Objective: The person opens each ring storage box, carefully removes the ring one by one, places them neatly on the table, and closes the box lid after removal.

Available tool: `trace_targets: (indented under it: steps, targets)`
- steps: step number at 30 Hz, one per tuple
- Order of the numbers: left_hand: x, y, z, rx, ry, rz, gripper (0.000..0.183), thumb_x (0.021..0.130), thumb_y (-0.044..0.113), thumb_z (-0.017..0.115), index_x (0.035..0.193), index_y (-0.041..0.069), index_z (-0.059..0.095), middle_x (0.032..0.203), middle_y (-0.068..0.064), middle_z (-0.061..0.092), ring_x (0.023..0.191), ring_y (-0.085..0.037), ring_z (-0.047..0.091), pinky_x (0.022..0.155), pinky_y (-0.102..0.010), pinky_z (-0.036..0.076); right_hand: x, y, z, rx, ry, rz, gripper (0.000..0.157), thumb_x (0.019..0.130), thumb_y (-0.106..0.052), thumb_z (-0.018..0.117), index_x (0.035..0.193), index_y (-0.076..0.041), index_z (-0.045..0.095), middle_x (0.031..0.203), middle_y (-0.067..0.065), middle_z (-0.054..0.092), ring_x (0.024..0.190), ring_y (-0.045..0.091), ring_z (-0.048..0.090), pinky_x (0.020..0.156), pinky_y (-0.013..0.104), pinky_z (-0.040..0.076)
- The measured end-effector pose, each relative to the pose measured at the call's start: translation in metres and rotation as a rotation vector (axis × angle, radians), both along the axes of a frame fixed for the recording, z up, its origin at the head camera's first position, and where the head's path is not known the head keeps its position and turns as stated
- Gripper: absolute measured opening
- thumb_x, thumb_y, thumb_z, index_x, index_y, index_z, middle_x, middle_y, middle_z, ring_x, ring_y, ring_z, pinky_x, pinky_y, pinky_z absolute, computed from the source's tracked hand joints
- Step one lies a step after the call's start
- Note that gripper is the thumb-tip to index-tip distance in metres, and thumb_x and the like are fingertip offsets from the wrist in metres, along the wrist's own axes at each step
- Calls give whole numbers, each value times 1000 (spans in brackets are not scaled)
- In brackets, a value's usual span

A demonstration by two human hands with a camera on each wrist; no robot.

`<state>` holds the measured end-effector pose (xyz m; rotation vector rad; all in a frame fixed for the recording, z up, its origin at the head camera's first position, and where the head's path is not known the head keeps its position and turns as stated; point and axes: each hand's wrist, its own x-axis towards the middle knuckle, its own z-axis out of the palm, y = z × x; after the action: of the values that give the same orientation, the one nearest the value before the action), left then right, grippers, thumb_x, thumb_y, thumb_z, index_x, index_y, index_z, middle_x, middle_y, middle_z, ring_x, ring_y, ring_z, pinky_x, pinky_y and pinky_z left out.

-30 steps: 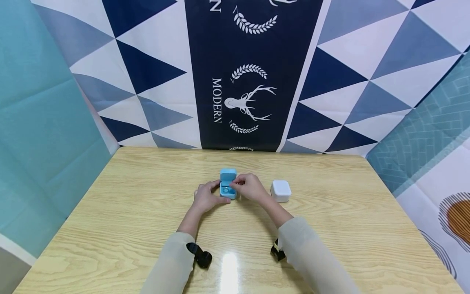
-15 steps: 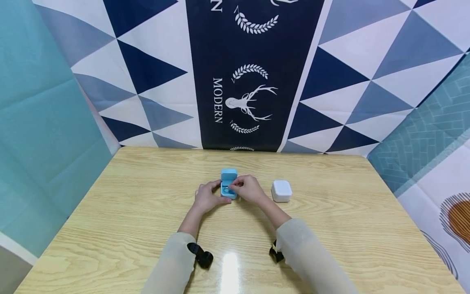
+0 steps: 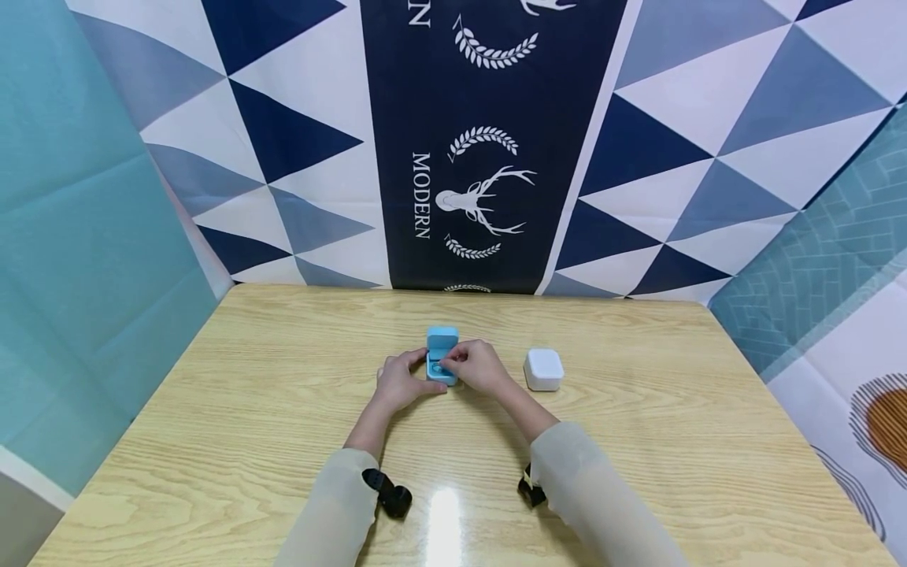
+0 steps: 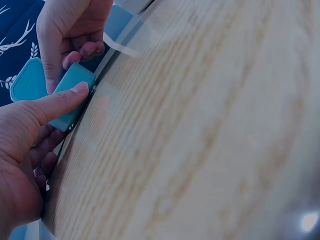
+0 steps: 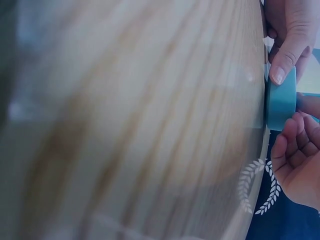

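A turquoise ring box (image 3: 442, 378) stands on the table with its lid (image 3: 442, 338) raised at the back. My left hand (image 3: 398, 383) grips the box from the left, thumb along its near wall and fingers round the far side. A small round ring (image 3: 436, 367) shows in the box. From the right, my right hand (image 3: 482, 367) dips its fingertips inside, right at the ring; I cannot tell whether they pinch it. In the left wrist view, one right-hand finger (image 4: 50, 75) reaches straight between lid and base (image 4: 75, 82), while the others curl beside the box.
A white rounded box (image 3: 544, 368) sits on the wooden table (image 3: 283, 394), just right of my right hand. Patterned cloth (image 3: 468, 142) hangs behind the table's far edge. Black straps with cameras (image 3: 388, 492) circle both sleeved wrists.
My right fingertips have moved slightly left and down, deeper into the ring box. My left hand keeps its grip, and the white box stays put.
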<state>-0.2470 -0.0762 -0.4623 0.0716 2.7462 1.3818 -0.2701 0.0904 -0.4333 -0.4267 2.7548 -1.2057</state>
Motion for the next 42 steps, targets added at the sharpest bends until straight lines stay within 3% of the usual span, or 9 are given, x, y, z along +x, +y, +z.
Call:
trace_targets:
  steps: [42]
  targets:
    - [-1,-1,0,3,13,-6,78,67,39,83,135,16,52,135,-2,55,115,-28,42,92,-41,27,-3,-9,-1,146,42,-15,15,84,-22,70,79,-8,73,72,0,66,58,9,49,54,21,38]
